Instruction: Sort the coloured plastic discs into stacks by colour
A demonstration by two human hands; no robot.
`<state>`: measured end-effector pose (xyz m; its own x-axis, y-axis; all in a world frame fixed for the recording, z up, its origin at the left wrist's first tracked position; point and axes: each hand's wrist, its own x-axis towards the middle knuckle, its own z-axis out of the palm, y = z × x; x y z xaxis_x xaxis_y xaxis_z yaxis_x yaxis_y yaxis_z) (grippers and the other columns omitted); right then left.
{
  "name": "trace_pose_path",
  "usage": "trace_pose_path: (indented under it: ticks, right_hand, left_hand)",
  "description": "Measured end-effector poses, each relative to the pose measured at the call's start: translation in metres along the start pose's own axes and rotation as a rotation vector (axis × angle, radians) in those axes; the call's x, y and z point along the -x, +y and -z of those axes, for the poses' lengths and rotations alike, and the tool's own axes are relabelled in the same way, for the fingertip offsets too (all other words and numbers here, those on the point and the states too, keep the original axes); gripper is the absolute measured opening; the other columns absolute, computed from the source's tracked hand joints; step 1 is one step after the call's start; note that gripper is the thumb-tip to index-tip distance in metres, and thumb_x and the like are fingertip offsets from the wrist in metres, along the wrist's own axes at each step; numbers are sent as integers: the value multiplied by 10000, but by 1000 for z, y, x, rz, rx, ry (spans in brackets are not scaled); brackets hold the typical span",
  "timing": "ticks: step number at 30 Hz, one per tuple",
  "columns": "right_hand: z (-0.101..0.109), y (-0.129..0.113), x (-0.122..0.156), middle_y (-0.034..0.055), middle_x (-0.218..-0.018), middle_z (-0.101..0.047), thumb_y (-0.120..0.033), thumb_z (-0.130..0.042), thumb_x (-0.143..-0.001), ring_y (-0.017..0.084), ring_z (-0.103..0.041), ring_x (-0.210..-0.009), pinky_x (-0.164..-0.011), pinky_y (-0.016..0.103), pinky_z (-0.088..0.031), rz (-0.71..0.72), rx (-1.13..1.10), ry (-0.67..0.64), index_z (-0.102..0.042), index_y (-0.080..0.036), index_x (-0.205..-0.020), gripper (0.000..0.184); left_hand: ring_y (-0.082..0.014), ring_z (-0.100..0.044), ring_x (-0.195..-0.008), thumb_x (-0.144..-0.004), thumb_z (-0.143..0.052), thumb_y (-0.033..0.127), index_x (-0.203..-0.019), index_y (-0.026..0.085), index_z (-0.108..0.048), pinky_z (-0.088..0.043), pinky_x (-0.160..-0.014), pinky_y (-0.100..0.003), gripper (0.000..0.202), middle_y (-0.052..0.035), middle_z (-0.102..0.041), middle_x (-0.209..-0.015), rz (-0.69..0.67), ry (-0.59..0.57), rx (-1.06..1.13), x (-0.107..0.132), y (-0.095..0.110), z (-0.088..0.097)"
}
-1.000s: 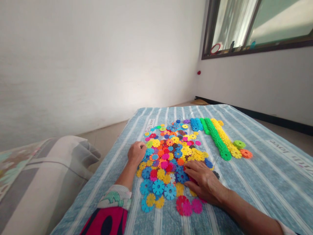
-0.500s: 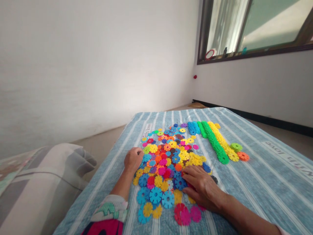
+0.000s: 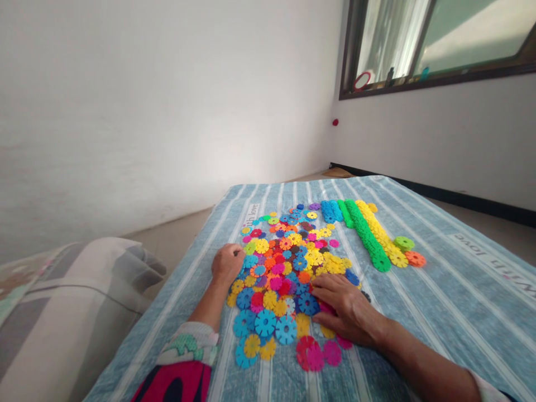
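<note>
A loose heap of notched plastic interlocking discs (image 3: 276, 268) in many colours is spread over the striped cloth (image 3: 184, 279). At the heap's left edge rests my left hand (image 3: 227, 264), its fingers curled closed. A small dark spot shows at its fingertips, and I cannot make out whether it is a disc. My right hand (image 3: 349, 307) lies palm down over the right side of the heap, fingers stretched out. Beneath its fingers are a dark blue disc (image 3: 308, 304) and some pink ones, partly hidden. Large light blue discs (image 3: 265, 322) lie between the hands, nearer me.
Sorted rows lie at the back right: green discs (image 3: 368, 234), yellow discs (image 3: 379, 231) and blue discs (image 3: 330, 210). A lime disc (image 3: 404, 243) and an orange disc (image 3: 416, 258) sit beside them. Grey bedding (image 3: 96, 301) is at left. Behind stands a white wall (image 3: 167, 100).
The whole scene sits slightly higher in the view. Both hands stay in nearly the same places on the heap, and the discs look unmoved.
</note>
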<state>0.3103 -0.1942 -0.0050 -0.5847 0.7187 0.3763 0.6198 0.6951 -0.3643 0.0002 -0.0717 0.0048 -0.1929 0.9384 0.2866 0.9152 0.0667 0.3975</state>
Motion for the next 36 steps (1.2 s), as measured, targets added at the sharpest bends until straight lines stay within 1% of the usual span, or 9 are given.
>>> trace_pose_path:
  ticks: [4, 11, 18, 25, 36]
  right_hand:
    - [0, 2, 1, 112, -1190, -639, -351, -668, -855, 259, -574, -1077, -942, 431, -449, 15, 0, 16, -655, -177, -1053, 263]
    - [-1, 3, 1, 105, -1168, -643, -375, -631, -886, 243, -576, -1068, -940, 412, -441, 9, -32, 27, -658, -175, -1040, 253]
    - [-5, -4, -3, 87, -1061, -652, -400, -611, -902, 238, -573, -1001, -884, 394, -430, -75, -7, 39, -656, -178, -955, 233]
    - [-7, -6, -7, 68, -1038, -643, -402, -621, -894, 228, -561, -974, -854, 381, -411, -95, 18, 52, -642, -190, -943, 218]
    - [-4, -7, -7, 51, -1043, -647, -341, -647, -878, 216, -559, -977, -858, 366, -396, -94, -8, 46, -625, -191, -917, 157]
  left_hand:
    - [-208, -641, -930, -766, -518, 277, -755, 217, -710, -464, -802, -273, 201, -39, -732, -978, 12, 9, 9, -2, 0, -2]
    - [-203, -636, -928, -768, -518, 288, -775, 204, -720, -459, -793, -264, 219, -40, -729, -975, 26, 11, -5, -2, 1, -3]
    - [-205, -642, -919, -773, -475, 295, -783, 200, -721, -461, -776, -268, 264, -46, -729, -975, 32, 13, -17, -1, 4, -1]
    - [-216, -646, -919, -769, -462, 325, -778, 207, -719, -466, -770, -276, 284, -48, -733, -979, 14, 26, -25, -4, 0, -1]
    - [-228, -653, -919, -754, -467, 336, -765, 214, -713, -475, -758, -283, 274, -54, -736, -990, 17, 27, -25, -6, 1, 1]
